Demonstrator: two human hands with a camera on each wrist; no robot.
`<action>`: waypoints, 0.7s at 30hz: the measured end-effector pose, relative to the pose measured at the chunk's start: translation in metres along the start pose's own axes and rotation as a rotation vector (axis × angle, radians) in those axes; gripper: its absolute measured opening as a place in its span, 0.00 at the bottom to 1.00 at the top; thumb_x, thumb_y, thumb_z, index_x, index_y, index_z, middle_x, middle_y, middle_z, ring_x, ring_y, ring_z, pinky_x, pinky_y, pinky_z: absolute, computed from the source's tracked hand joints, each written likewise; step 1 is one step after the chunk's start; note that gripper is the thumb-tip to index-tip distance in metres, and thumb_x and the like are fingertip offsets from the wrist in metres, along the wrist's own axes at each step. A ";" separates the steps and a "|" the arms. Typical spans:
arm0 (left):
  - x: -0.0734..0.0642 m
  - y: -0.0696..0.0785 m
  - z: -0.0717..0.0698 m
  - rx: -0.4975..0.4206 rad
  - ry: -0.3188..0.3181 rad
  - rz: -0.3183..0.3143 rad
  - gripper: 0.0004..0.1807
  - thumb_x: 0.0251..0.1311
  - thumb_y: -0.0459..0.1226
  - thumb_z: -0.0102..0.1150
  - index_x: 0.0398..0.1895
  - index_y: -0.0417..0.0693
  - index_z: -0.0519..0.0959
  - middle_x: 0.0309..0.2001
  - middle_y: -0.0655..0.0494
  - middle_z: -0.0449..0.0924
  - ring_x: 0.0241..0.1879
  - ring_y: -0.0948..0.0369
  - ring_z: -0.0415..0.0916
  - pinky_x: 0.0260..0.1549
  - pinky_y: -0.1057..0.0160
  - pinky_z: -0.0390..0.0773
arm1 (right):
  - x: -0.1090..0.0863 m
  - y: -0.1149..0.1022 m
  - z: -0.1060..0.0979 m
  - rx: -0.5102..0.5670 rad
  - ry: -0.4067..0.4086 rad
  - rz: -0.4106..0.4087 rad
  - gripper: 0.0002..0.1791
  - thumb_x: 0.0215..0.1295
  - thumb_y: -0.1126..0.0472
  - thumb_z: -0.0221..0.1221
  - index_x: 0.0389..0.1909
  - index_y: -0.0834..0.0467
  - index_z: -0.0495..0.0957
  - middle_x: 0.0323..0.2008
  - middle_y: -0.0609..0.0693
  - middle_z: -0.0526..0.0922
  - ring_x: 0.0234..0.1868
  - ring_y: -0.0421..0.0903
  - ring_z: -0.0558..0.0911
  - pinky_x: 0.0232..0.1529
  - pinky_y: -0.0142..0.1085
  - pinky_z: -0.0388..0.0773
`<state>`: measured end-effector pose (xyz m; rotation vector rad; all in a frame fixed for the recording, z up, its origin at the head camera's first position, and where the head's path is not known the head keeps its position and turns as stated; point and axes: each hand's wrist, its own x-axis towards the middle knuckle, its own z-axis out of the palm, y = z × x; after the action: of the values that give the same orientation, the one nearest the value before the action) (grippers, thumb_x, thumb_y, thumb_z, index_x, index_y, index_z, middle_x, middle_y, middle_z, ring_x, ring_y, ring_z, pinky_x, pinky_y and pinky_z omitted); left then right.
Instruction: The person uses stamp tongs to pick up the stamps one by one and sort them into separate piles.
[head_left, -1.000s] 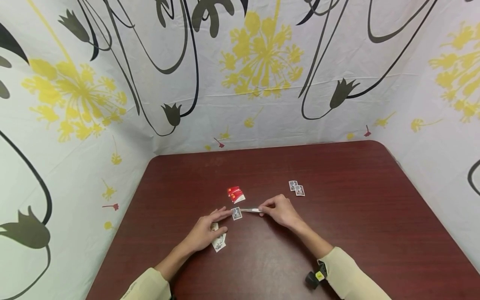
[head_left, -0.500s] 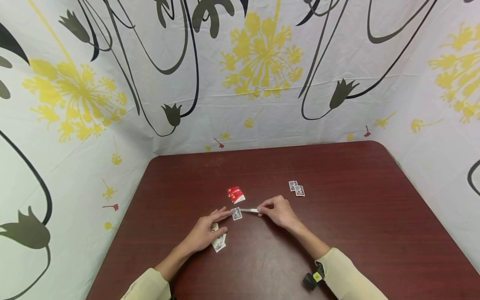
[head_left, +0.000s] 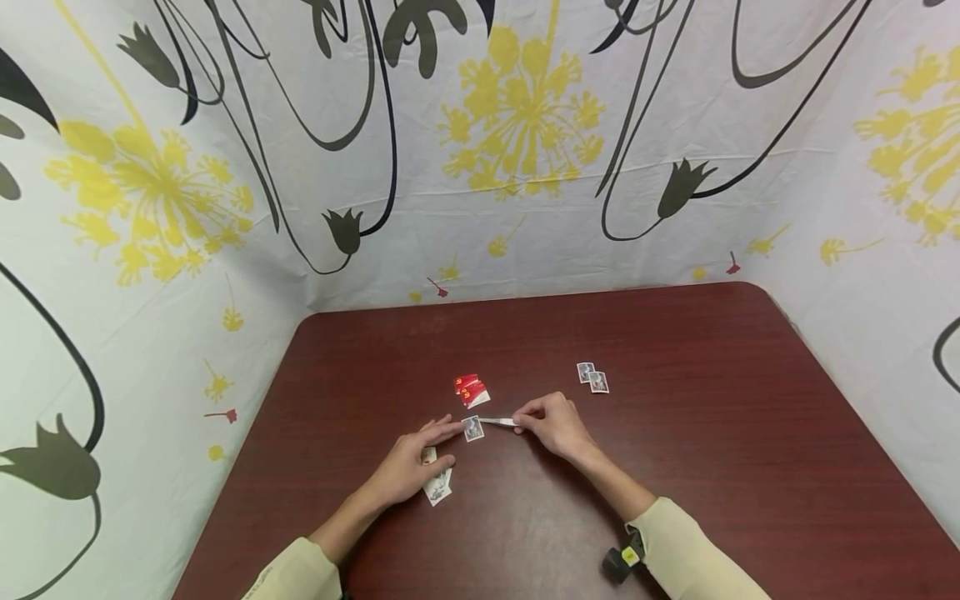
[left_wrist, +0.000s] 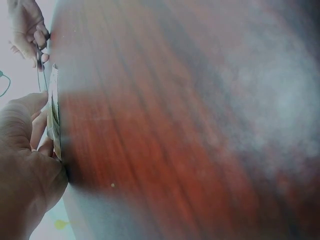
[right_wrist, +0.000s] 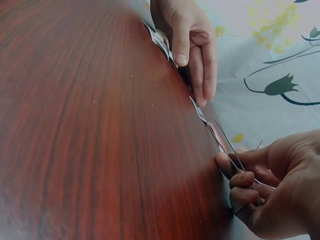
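Note:
My right hand (head_left: 557, 423) pinches a pair of metal tweezers (head_left: 498, 422) between thumb and fingers. The tweezers' tips are at the right edge of a small grey stamp (head_left: 472, 428) lying on the table. In the right wrist view the arms of the tweezers (right_wrist: 227, 140) stand apart, one raised above the other. My left hand (head_left: 407, 460) rests on the table with its fingers extended, the fingertips touching the grey stamp's left edge. Pale stamps (head_left: 438, 488) lie partly hidden under the left palm and thumb.
Several red stamps (head_left: 472, 390) overlap just beyond the grey stamp. Two more grey stamps (head_left: 597, 382) lie overlapping at the back right. The dark red wooden table (head_left: 720, 417) meets a patterned cloth (head_left: 420, 167) behind and on both sides.
My right hand and forearm have shifted slightly left, the tweezers' tips staying at the stamp's edge. The left hand and all the stamps look unmoved.

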<state>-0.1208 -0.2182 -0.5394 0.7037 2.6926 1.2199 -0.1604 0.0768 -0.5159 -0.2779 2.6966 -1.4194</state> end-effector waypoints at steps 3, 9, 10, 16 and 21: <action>0.000 0.000 0.000 0.000 -0.004 -0.009 0.30 0.68 0.36 0.71 0.73 0.58 0.78 0.73 0.50 0.74 0.78 0.45 0.62 0.76 0.41 0.58 | 0.000 0.000 0.002 0.003 0.007 0.000 0.05 0.67 0.63 0.72 0.31 0.53 0.93 0.22 0.42 0.88 0.31 0.36 0.85 0.43 0.39 0.77; 0.000 0.000 0.000 -0.001 0.002 0.003 0.30 0.68 0.35 0.71 0.73 0.58 0.79 0.73 0.49 0.75 0.77 0.43 0.63 0.75 0.39 0.59 | 0.000 -0.001 0.004 0.010 0.024 0.015 0.05 0.66 0.63 0.72 0.30 0.53 0.93 0.21 0.41 0.88 0.30 0.37 0.85 0.42 0.37 0.77; 0.000 0.000 0.000 -0.003 0.003 0.006 0.30 0.68 0.35 0.71 0.73 0.58 0.79 0.73 0.49 0.75 0.77 0.43 0.63 0.75 0.38 0.60 | 0.000 -0.001 0.004 0.010 0.026 0.016 0.05 0.66 0.63 0.72 0.30 0.53 0.93 0.21 0.41 0.88 0.30 0.36 0.85 0.42 0.37 0.77; 0.000 0.000 0.000 -0.018 0.003 0.014 0.31 0.68 0.35 0.72 0.73 0.57 0.78 0.72 0.49 0.76 0.77 0.44 0.63 0.75 0.39 0.59 | 0.000 -0.001 0.005 -0.002 0.037 0.014 0.06 0.66 0.63 0.73 0.29 0.53 0.92 0.20 0.41 0.88 0.30 0.35 0.84 0.43 0.39 0.77; 0.000 0.001 0.000 -0.022 0.010 0.034 0.31 0.67 0.34 0.72 0.73 0.55 0.78 0.71 0.47 0.77 0.76 0.41 0.64 0.74 0.37 0.60 | -0.001 0.000 0.006 -0.002 0.045 0.008 0.05 0.66 0.64 0.73 0.29 0.53 0.92 0.20 0.41 0.88 0.30 0.35 0.84 0.43 0.39 0.77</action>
<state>-0.1203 -0.2178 -0.5391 0.7447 2.6818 1.2626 -0.1590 0.0722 -0.5188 -0.2373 2.7317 -1.4385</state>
